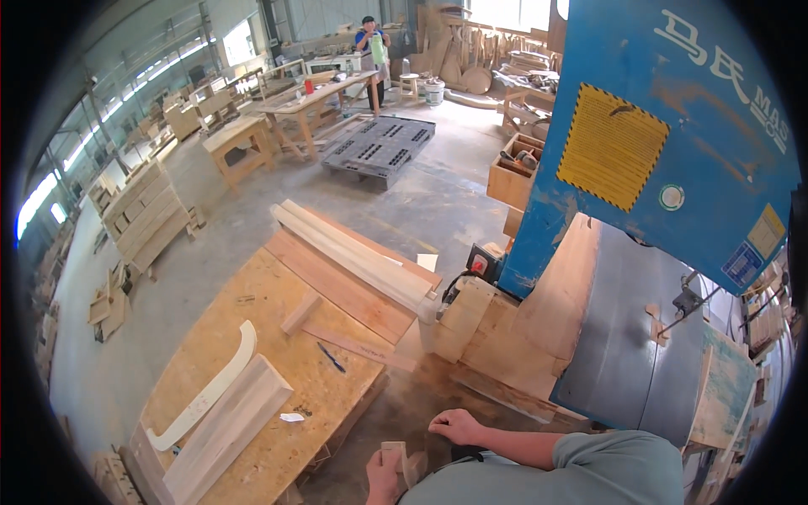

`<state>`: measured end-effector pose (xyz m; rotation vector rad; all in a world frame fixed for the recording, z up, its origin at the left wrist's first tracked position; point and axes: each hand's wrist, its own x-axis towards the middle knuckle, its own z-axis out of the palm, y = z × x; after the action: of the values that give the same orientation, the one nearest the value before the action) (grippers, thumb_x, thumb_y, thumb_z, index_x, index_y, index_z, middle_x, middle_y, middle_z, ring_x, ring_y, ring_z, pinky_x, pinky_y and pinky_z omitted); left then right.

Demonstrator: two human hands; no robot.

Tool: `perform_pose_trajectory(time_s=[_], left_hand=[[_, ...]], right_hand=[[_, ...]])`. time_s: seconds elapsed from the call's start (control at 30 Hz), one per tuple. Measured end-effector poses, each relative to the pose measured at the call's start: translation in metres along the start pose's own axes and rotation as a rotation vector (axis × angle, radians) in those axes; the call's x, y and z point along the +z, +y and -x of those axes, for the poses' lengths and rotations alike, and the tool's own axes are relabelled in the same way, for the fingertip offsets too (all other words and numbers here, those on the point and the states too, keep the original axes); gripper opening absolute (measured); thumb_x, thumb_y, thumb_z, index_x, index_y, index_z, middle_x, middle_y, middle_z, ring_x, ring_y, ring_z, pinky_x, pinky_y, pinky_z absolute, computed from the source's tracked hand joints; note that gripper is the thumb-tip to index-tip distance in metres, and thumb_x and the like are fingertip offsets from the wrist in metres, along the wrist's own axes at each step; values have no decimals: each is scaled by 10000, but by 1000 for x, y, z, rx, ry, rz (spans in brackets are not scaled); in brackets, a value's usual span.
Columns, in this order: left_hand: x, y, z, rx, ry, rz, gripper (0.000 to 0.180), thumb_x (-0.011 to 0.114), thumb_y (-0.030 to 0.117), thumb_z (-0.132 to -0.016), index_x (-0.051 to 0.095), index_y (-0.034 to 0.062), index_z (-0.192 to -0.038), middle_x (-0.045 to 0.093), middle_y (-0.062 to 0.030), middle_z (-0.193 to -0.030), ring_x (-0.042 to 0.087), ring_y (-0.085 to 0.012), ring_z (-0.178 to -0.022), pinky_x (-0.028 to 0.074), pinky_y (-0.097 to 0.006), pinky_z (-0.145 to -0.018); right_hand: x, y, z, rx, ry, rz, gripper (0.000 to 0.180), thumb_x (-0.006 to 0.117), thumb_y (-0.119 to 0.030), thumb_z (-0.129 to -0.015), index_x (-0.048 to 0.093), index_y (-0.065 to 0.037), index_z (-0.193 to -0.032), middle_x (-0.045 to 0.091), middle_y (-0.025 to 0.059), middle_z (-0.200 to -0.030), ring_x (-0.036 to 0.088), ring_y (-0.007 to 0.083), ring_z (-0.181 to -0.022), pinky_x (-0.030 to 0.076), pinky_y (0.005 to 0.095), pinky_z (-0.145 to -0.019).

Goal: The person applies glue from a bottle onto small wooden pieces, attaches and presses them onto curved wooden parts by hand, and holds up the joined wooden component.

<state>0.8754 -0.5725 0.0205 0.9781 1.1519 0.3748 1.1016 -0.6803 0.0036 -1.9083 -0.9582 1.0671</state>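
Beyond the right edge of the tabletop (252, 286), the left hand (383, 481) grips a small wooden piece (391, 455) upright before the torso, its fingers closed round the side, probably to keep it steady and close to the body. The right hand (456, 426) is near but apart from it, fingers curled inward; whether they pinch anything I cannot tell.

On the tabletop, the white curved template (206, 402) and the thick wooden block (229, 431) lie side by side toward the near left corner, perhaps so that both stay within reach. A dark blue pen (331, 358) lies loose near the right edge. Long pale strips (353, 254) rest along the far edge on reddish boards (337, 286), apparently stacked to save room.

The blue bandsaw (547, 210) bears large white lettering (724, 63), a yellow notice (613, 145) with a black-striped border, whose small print is illegible, a round pale badge (672, 198) and a small blue plate (741, 266).
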Motion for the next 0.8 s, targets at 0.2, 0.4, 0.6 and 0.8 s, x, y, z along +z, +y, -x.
perform_pose_trajectory(time_s=[0.2, 0.4, 0.6, 0.8], left_hand=[[23, 8, -1, 96, 82, 38, 292, 710, 221, -904, 681, -52, -1003, 679, -56, -911, 600, -118, -809, 505, -298, -706], [31, 5, -6, 220, 223, 50, 259, 730, 218, -874, 666, -22, -945, 680, -101, -854, 619, -191, -752, 512, -341, -692], [50, 56, 21, 438, 213, -401, 311, 697, 262, -851, 638, 70, -1089, 648, -196, -1045, 623, -392, -1004, 506, -452, -872], [56, 45, -2, 221, 233, -11, 570, 392, 465, -1060, 625, -16, -1259, 654, -141, -1225, 590, -253, -1125, 455, -384, -999]], right_hand=[[-27, -1, -17, 14, -78, -70, 292, 691, -321, -906, 752, -50, -994, 723, 121, -824, 670, 180, -729, 543, 337, -715], [-32, 11, -41, -259, 7, 27, 283, 671, -313, -903, 740, -47, -968, 728, 146, -885, 672, 247, -759, 544, 392, -700], [-43, 10, -42, -329, -10, 76, 220, 678, -279, -905, 765, -77, -919, 732, 163, -885, 714, 291, -890, 549, 410, -825], [-69, -36, -44, -404, -4, 209, 161, 692, -178, -874, 754, -38, -923, 735, 145, -890, 707, 234, -852, 559, 361, -796]])
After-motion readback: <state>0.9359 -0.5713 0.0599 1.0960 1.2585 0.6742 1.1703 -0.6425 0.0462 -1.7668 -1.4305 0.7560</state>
